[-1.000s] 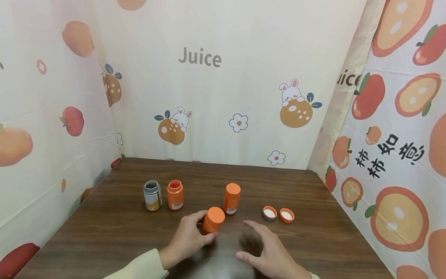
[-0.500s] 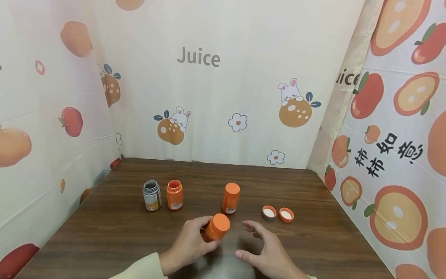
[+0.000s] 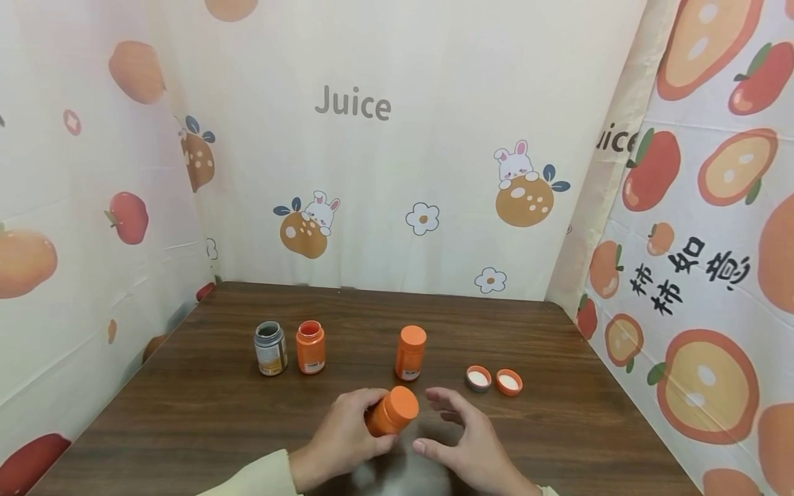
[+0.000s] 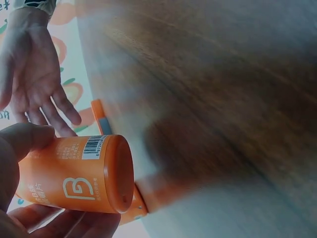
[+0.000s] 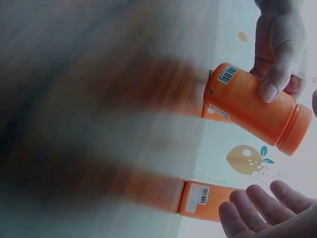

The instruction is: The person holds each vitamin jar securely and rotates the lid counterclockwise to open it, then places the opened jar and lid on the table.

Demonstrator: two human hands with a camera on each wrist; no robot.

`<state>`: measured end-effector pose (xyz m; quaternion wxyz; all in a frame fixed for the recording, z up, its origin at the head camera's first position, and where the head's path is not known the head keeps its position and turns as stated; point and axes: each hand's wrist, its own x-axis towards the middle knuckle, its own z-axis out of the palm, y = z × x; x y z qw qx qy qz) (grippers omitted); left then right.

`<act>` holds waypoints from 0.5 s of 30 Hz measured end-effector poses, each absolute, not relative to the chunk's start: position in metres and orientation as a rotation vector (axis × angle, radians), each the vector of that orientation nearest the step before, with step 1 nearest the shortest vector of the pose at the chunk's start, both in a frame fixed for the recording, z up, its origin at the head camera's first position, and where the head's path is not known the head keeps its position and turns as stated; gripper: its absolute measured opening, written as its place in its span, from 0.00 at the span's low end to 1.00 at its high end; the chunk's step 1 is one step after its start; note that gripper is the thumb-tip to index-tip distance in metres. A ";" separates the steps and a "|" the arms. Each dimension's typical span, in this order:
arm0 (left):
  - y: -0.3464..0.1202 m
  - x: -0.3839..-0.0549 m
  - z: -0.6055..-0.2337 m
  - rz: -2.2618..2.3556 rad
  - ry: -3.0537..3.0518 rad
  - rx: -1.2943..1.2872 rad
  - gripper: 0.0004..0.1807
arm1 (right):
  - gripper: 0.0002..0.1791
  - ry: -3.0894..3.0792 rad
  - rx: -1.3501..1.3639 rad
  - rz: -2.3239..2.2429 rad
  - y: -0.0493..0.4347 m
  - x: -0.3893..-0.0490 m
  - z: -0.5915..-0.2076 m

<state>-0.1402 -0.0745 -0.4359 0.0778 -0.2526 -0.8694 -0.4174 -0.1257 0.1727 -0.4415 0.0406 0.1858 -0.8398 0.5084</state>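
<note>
My left hand [image 3: 347,430] grips an orange capped bottle [image 3: 393,412] round its body, with the cap tilted toward the right. In the left wrist view the bottle's base and its barcode [image 4: 93,147] face the camera, and the bottle [image 4: 74,173] is raised off the table. To the right of the bottle, my right hand [image 3: 468,441] holds nothing, its fingers spread and relaxed in a loose curve, apart from the bottle. Its palm [image 4: 39,74] shows in the left wrist view. The right wrist view shows the left thumb [image 5: 277,82] lying along the bottle's side.
Behind the hands stands another orange capped bottle [image 3: 411,353]. Farther left are an uncapped grey bottle [image 3: 271,350] and an uncapped orange bottle [image 3: 311,350]. Two caps, one grey and orange [image 3: 478,378] and one orange [image 3: 509,382], lie inside-up on the dark wooden table [image 3: 558,358].
The left hand has brought the bottle to the right and nearer the body, tilting it more toward the right hand. The right hand has shifted slightly left, so the gap is smaller.
</note>
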 end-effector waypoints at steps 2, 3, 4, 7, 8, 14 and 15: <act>-0.073 -0.140 -0.436 -1.250 -2.605 -0.770 0.27 | 0.36 -2.562 0.578 1.561 0.171 -0.127 -0.442; -0.073 -0.140 -0.435 -1.251 -2.605 -0.776 0.26 | 0.36 -2.559 0.580 1.562 0.170 -0.127 -0.442; -0.073 -0.140 -0.435 -1.255 -2.604 -0.785 0.26 | 0.35 -2.555 0.583 1.564 0.170 -0.128 -0.441; -0.072 -0.139 -0.434 -1.258 -2.599 -0.806 0.25 | 0.35 -2.541 0.594 1.570 0.167 -0.128 -0.441; -0.071 -0.139 -0.434 -1.255 -2.597 -0.812 0.25 | 0.35 -2.536 0.596 1.573 0.167 -0.129 -0.441; -0.069 -0.137 -0.434 -1.232 -2.602 -0.835 0.25 | 0.33 -2.512 0.610 1.578 0.164 -0.130 -0.441; -0.069 -0.137 -0.434 -1.232 -2.613 -0.833 0.25 | 0.33 -2.513 0.608 1.575 0.163 -0.130 -0.441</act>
